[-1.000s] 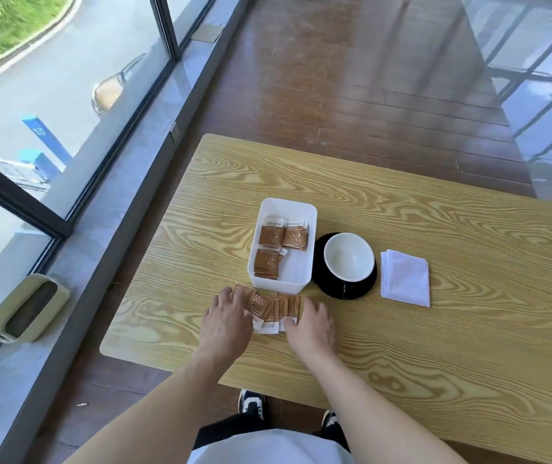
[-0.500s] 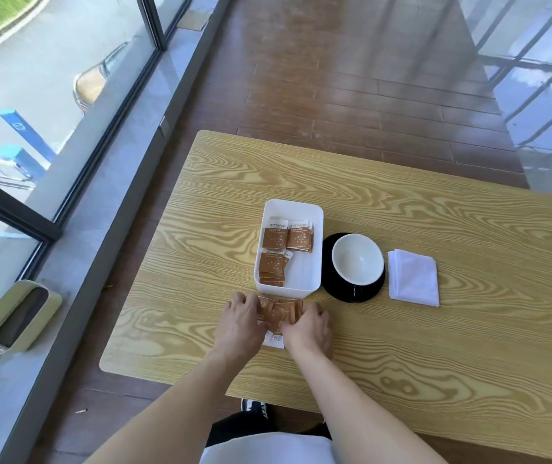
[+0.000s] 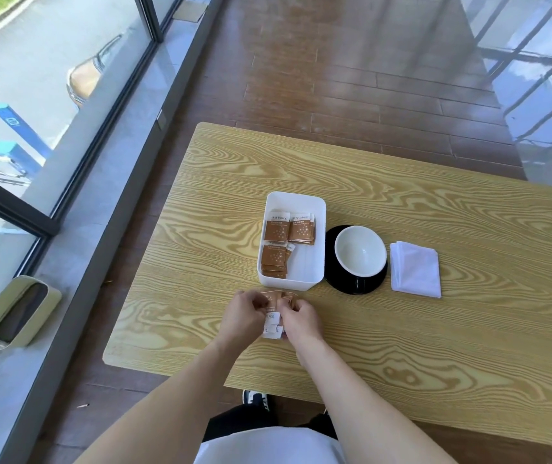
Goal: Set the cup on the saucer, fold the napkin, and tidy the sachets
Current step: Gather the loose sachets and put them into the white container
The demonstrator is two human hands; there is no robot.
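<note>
L hand [image 3: 243,314] + R hand [image 3: 301,321] pressed together at near table [image 3: 435,363] edge, fingers curled round small bunch of loose sachets [image 3: 274,313], pinching it from both sides. Just beyond: white tray [image 3: 318,209] w/ more sachets inside, stacked in 3 piles along its L side. R of tray, touching: white cup [image 3: 360,255] sitting on black saucer [image 3: 355,286]. Further R: folded white napkin [image 3: 415,269], flat, apart from saucer.

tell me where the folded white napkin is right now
In the head view the folded white napkin lies flat on the wooden table, right of the white cup on its black saucer.
</note>
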